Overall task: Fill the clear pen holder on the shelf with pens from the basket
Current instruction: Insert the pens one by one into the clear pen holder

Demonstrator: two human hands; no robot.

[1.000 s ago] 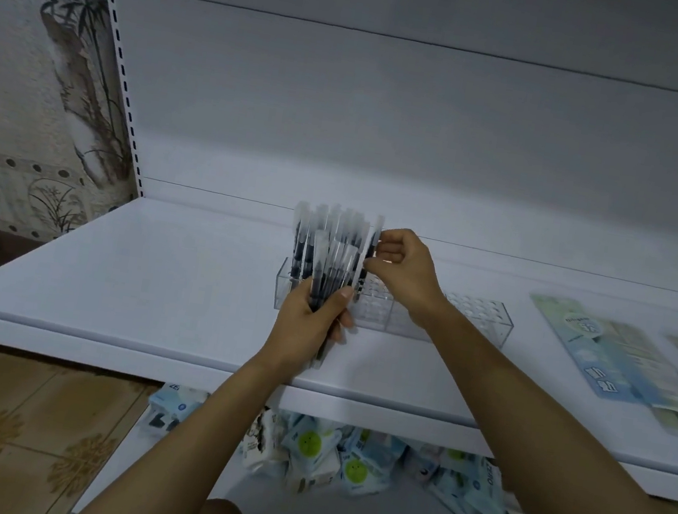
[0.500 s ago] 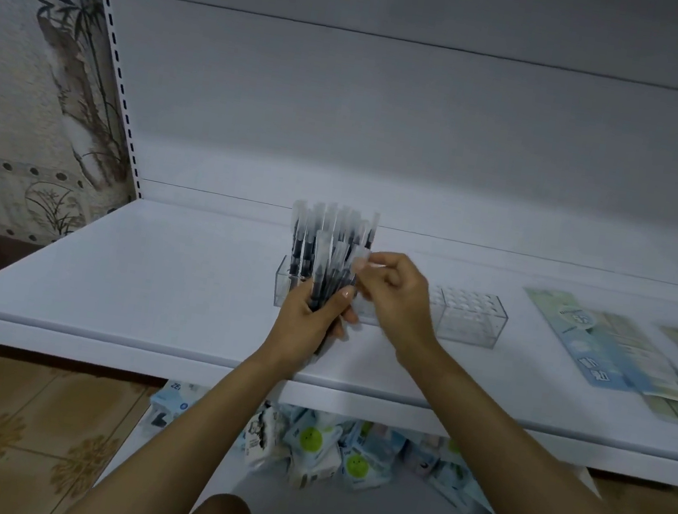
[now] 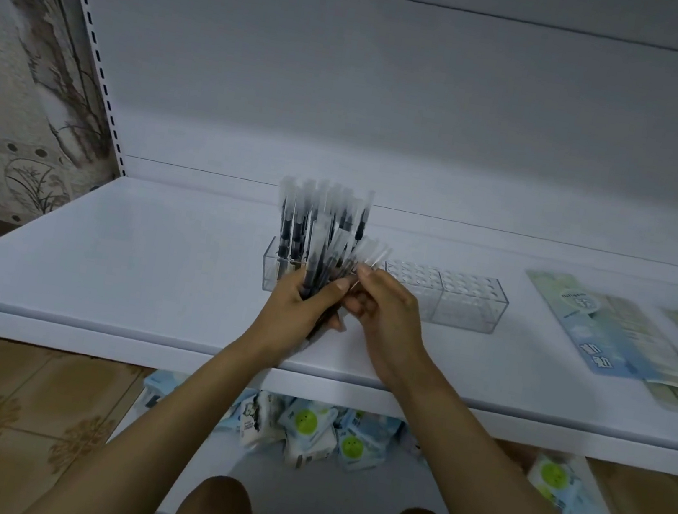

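White shelf board (image 3: 130, 260) carries the clear plastic pen holder (image 3: 454, 300), left cells packed with black pens (image 3: 313, 209); my left hand (image 3: 294, 307) grips a spare bundle of clear-capped black pens (image 3: 322, 254) just nearer as supply; my right hand (image 3: 389, 321) pinches one to draw it out.

Pen bundle (image 3: 322, 254): lower ends hidden inside the left hand (image 3: 292, 307). Pen (image 3: 374, 257) pinched by the right hand (image 3: 386, 312): motion-blurred, cannot tell if one or two. Holder (image 3: 467, 302): left front wall behind both hands. Cards (image 3: 620, 338) at right: print blurred, farthest one cut by the frame edge. Packets (image 3: 307, 428) under the shelf (image 3: 107, 266): tops hidden by shelf lip, labels illegible.
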